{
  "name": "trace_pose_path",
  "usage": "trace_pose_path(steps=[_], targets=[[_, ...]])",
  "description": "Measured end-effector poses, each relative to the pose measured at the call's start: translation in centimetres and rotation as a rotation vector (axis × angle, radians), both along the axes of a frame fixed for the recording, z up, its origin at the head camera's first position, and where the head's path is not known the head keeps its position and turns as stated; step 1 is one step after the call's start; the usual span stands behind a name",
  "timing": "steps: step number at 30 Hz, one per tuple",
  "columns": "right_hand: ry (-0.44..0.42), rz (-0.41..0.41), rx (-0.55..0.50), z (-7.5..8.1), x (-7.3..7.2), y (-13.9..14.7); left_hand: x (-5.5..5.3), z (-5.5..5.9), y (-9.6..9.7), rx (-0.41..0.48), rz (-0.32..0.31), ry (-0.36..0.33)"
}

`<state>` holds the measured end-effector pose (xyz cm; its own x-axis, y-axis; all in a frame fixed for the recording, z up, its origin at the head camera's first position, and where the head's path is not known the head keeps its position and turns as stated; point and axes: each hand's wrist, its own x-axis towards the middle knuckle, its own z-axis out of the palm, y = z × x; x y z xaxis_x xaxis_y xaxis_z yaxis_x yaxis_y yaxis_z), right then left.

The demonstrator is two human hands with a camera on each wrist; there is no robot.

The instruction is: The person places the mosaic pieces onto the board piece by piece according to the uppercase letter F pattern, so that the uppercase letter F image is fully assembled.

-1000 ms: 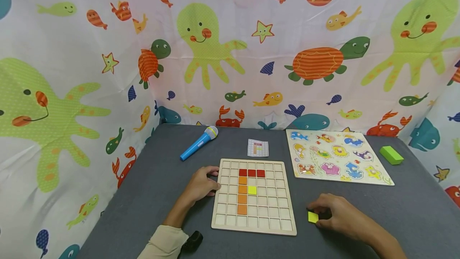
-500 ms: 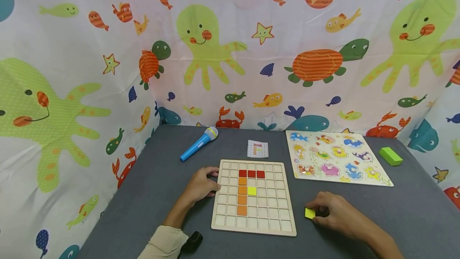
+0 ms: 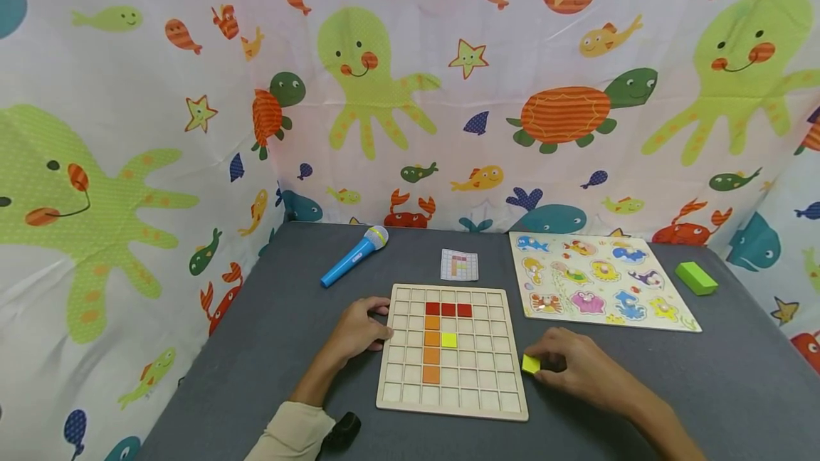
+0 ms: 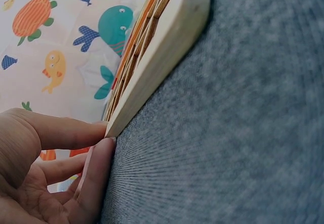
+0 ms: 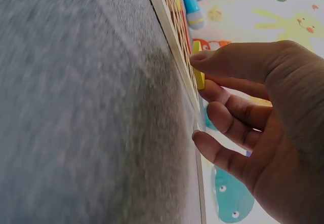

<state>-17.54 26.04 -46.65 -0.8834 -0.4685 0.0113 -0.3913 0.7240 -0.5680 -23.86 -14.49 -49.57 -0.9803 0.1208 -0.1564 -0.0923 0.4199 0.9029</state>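
Note:
A wooden grid board (image 3: 487,377) lies on the dark table, holding three red tiles (image 3: 448,309) in a row, a column of orange tiles (image 3: 432,356) below them and one yellow tile (image 3: 449,340). At its left edge rests my left hand (image 3: 355,329); in the left wrist view, thumb and forefinger pinch the board's side (image 4: 162,57). Just beyond the right edge, my right hand (image 3: 579,368) pinches a second yellow square tile (image 3: 531,364) between thumb and fingertips. In the right wrist view that tile (image 5: 201,80) is partly hidden by the thumb.
Behind the board lies a small printed grid card (image 3: 459,265). A blue toy microphone (image 3: 352,258) is at back left. Toward the right are a sea-animal puzzle board (image 3: 605,279) and a green block (image 3: 697,277). A printed sea-creature curtain (image 3: 410,91) borders the table.
My right hand has carried the pinched yellow tile leftward and slightly away from me, up to the grid board's right edge. My left hand has stayed at the board's left edge.

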Motion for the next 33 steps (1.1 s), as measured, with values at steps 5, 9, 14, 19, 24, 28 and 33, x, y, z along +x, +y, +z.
trace_pose_path(steps=[5,9,14,19,24,28,33], targets=[[0.014,0.017,0.004,0.1,-0.6,-1.3,0.2,0.3,0.1,-0.002,-0.002,0.004],[0.038,0.032,0.002,0.3,-1.1,-2.2,0.3,0.5,0.2,-0.001,-0.006,0.01],[0.042,0.057,-0.01,0.3,-1.9,-3.4,0.2,0.4,0.2,-0.008,-0.002,0.01],[0.003,0.047,-0.04,0.4,-2.3,-4.6,0.0,0.4,0.2,-0.026,0.004,0.009],[0.002,0.037,-0.033,0.5,-2.7,-5.8,0.0,0.4,0.3,-0.038,0.009,0.009],[0.033,0.044,-0.018,0.5,-2.9,-6.6,0.1,0.4,0.3,-0.033,0.004,0.017],[0.066,0.052,0.001,0.4,-3.2,-7.6,0.2,0.5,0.3,-0.03,-0.003,0.027]])
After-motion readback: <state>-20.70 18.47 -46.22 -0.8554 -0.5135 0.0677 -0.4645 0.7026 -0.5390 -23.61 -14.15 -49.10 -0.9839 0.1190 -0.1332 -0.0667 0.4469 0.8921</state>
